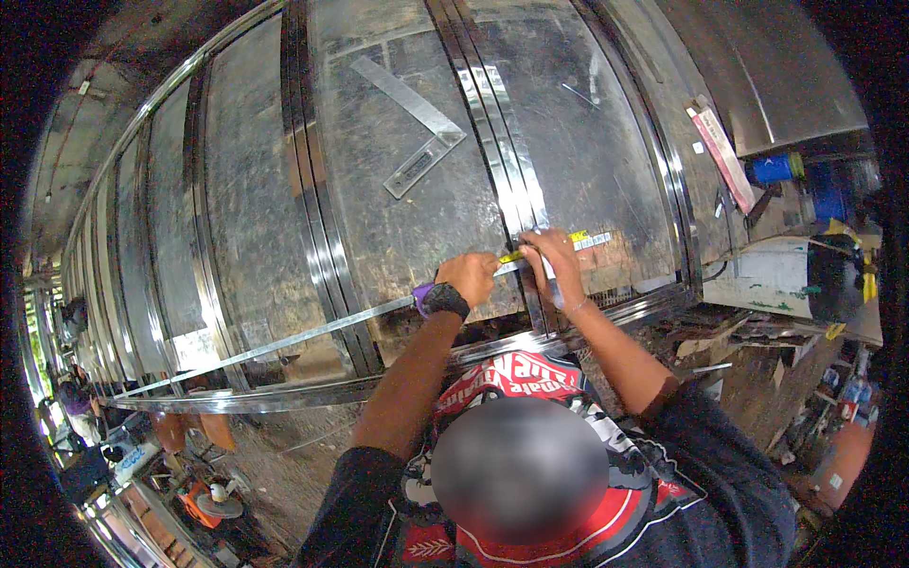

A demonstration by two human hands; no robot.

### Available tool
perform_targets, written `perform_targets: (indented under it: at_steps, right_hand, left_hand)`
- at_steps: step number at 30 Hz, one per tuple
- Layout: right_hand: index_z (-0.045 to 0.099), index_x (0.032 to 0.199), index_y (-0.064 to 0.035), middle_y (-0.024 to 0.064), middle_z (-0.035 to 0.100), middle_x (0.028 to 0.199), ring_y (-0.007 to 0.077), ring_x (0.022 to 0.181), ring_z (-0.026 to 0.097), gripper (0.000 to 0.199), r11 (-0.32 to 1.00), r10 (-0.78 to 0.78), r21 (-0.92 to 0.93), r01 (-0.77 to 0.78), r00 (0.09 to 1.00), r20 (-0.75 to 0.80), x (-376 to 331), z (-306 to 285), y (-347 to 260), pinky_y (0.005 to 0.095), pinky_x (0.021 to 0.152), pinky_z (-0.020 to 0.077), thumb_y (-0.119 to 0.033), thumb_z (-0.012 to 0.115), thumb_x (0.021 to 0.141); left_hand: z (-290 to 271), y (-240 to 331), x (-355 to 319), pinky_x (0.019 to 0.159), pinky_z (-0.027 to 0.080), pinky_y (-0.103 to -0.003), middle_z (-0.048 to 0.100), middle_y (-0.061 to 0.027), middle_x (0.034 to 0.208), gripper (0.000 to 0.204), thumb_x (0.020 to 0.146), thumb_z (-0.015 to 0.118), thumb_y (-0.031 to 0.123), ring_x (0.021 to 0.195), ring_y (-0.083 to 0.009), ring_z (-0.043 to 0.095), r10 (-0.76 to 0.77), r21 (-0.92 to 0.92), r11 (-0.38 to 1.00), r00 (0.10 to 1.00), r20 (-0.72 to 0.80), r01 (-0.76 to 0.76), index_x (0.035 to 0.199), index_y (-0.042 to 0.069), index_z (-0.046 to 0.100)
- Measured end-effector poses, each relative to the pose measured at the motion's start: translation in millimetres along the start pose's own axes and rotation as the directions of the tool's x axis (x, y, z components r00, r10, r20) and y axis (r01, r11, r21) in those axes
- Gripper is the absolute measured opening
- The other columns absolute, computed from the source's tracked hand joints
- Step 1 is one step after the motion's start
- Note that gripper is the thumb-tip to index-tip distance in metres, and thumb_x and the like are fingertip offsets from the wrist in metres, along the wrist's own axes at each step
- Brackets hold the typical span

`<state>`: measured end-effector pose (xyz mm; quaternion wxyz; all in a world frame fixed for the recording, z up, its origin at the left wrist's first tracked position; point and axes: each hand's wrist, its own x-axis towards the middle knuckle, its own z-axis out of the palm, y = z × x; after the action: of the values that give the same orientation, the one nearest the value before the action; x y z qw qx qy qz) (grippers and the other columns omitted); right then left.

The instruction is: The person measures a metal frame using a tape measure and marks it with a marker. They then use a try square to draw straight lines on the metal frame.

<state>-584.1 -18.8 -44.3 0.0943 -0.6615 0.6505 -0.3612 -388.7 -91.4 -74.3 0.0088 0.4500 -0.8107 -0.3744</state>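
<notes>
My left hand point(466, 281), with a dark watch and a purple band at the wrist, is closed, its fingertips at a yellow tape measure blade point(512, 257). My right hand point(555, 263) bends its fingers over the blade's other side, above a shiny metal tube point(516, 180). Whether it grips anything more is hidden. Past the right fingers, a yellow and white marked end point(593, 240) shows. A long pale metal strip point(312, 333) slants from far left to beneath my left hand, crossing the frame. Farther off lies a steel set square point(426, 156).
Shiny metal tubes form a long frame with crossbars point(317, 227) over a scuffed dark tabletop point(393, 90). A red and white box point(721, 159) and a blue can point(776, 168) are at right. An orange-bodied tool point(204, 506) lies on the floor. Another person point(80, 407) is at far left.
</notes>
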Motion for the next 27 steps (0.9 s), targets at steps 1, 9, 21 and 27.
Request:
perform_targets:
  at_steps: [1,9,21,27]
  right_hand:
    - [0.070,0.110,-0.0125,0.0118,0.067,0.103,0.0343,0.103,0.061,0.021,0.999,0.008,-0.032,-0.008,1.000,0.002,-2,5,11,0.0480,0.097,0.0433,-0.012,0.073,0.089]
    - [0.063,0.106,-0.0117,0.0119,0.062,0.102,0.0334,0.103,0.058,0.024,0.993,-0.012,-0.117,0.018,0.999,0.050,-10,13,34,0.0483,0.097,0.0382,-0.008,0.075,0.086]
    - [0.063,0.106,-0.0144,0.0100,0.058,0.102,0.0334,0.107,0.055,0.022,0.998,0.033,-0.055,-0.033,0.999,0.013,-17,20,36,0.0494,0.101,0.0369,-0.012,0.073,0.087]
    - [0.062,0.104,-0.0122,0.0121,0.057,0.102,0.0348,0.106,0.054,0.022,0.999,0.017,-0.031,-0.017,1.000,0.006,-17,19,39,0.0495,0.099,0.0377,-0.010,0.073,0.085]
  left_hand:
    - [-2,2,2,0.073,0.054,-0.053,0.072,-0.0167,0.085,0.026,0.098,0.061,0.035,0.082,-0.0410,0.070,-0.001,0.012,1.000,1.000,0.011,0.001,0.095,0.013,0.074]
    - [-8,0,3,0.076,0.053,-0.053,0.073,-0.0174,0.090,0.028,0.097,0.063,0.036,0.085,-0.0399,0.070,0.016,-0.007,1.000,0.999,0.032,-0.015,0.106,0.012,0.074]
    - [-17,-37,-42,0.084,0.051,-0.051,0.067,-0.0166,0.110,0.037,0.098,0.063,0.034,0.100,-0.0393,0.066,0.162,0.212,0.969,0.977,-0.138,-0.131,0.125,0.009,0.063]
    - [-33,-45,-23,0.077,0.052,-0.051,0.070,-0.0189,0.097,0.027,0.099,0.061,0.032,0.089,-0.0389,0.068,0.109,0.033,0.994,0.994,-0.011,-0.108,0.102,0.007,0.073]
